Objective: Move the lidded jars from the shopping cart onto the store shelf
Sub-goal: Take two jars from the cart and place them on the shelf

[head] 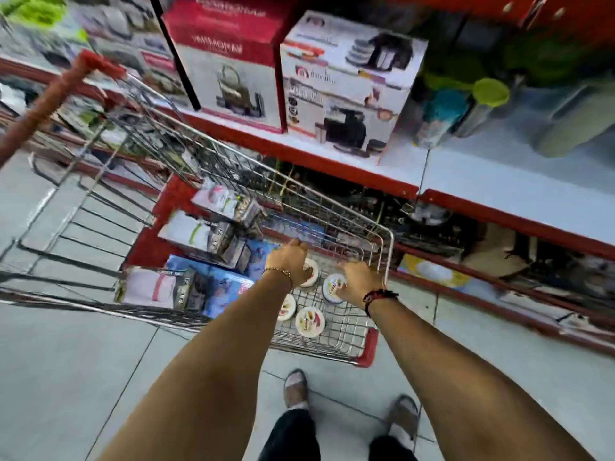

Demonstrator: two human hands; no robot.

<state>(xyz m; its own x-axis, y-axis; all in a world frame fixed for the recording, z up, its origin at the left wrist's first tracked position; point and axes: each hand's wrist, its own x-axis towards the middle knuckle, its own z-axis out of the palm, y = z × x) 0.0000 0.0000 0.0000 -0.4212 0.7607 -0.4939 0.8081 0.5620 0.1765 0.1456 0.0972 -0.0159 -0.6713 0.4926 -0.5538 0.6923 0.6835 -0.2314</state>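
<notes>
Wire cart (382, 234): left hand (289, 261) and right hand (357, 281) each close over a jar lid (grip unclear); two jars (309, 322) loose.

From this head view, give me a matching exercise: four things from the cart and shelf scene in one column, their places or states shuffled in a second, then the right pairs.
Things:
1. white-lidded jar with the printed label
2. left hand
3. green-lidded clear bottle
4. red and white cardboard box

Places or states:
A. standing on the white store shelf, right of the boxes
B. under the right hand in the wire cart
C. on the shelf, left of the white appliance box
D. resting on another white jar lid in the cart

Pairs: 1-B, 2-D, 3-A, 4-C
</notes>
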